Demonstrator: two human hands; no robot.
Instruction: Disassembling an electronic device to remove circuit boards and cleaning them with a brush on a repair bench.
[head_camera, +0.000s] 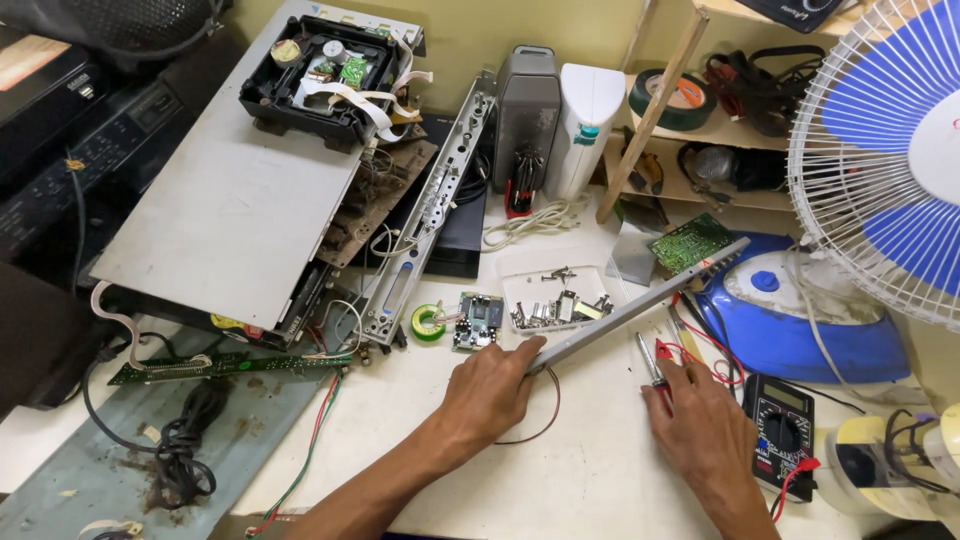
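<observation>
Fingers of the left hand (490, 385) are closing around the near end of a long grey metal strip (640, 302), thumb on top. From this grip the strip is running up and to the right, its long axis slanting toward the small green circuit board (690, 242) and the blue fan base (790, 325); the far end is lifting off the white surface (590, 470). The right hand (700, 425) is lying just right of the strip, apart from it, its fingers curling on a small screwdriver (650, 362) beside the red probe wire (700, 350) and the black multimeter (782, 425).
</observation>
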